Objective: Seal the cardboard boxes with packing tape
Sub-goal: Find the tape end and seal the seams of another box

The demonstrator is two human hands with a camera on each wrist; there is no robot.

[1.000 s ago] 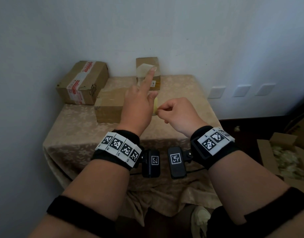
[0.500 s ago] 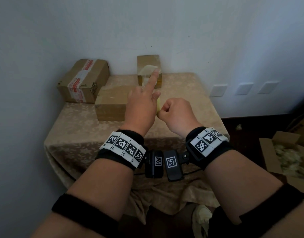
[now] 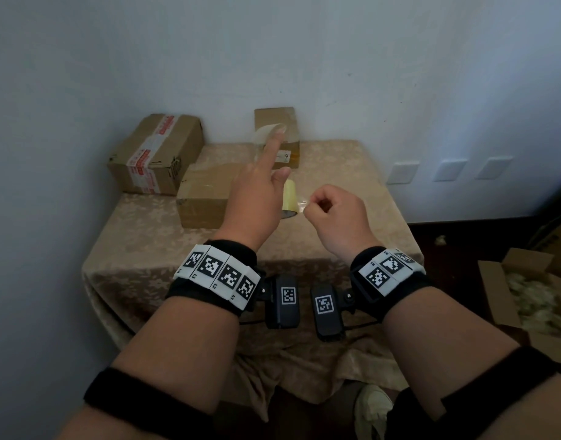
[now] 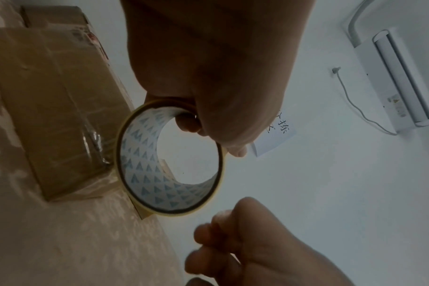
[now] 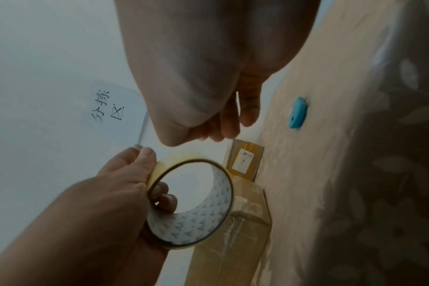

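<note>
Low in the centre of the head view, the left hand (image 3: 257, 198) grips the roll of clear packing tape (image 4: 169, 160), some fingers hooked through its patterned core and the index finger pointing straight up; held so, I judge, the roll can turn as tape is drawn off. Just right of it the right hand (image 3: 333, 214) is curled, fingertips pinched on what looks like the loose tape end (image 3: 299, 206), presumably to peel a length free; the film is too faint to be sure. Behind the hands, on the beige tablecloth (image 3: 152, 236), lies a flat cardboard box (image 3: 203, 201), likely the next to seal. Farther back, upper left, sits a box with red-printed tape (image 3: 155, 154), and a small upright box (image 3: 277, 134) stands against the wall.
</note>
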